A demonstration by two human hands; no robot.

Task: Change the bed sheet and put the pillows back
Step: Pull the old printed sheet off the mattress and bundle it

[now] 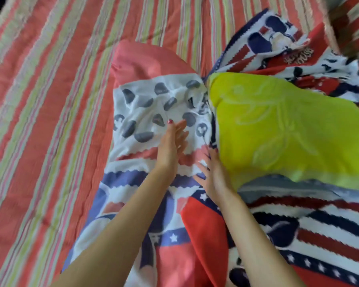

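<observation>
Bed: striped sheet (50, 100) spread across left and top of frame
Pillows: patterned pillow (153, 104) centre, yellow-green pillow (288, 129) right, touching
Left hand (172, 146): your fingers straight, flat on patterned pillow, gripping nothing
Right hand (211, 175): open, at the seam between pillows
Handling: likely soft, light; take each by its end corners

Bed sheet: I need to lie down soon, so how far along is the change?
Looks done: a striped sheet lies spread across the bed. In hand: both hands, left and right, with fingers straight, rest on a patterned pillow beside a yellow-green pillow. Left: both pillows lie on a rumpled flag-print cloth that still needs sorting; blur hides finer detail.
</observation>
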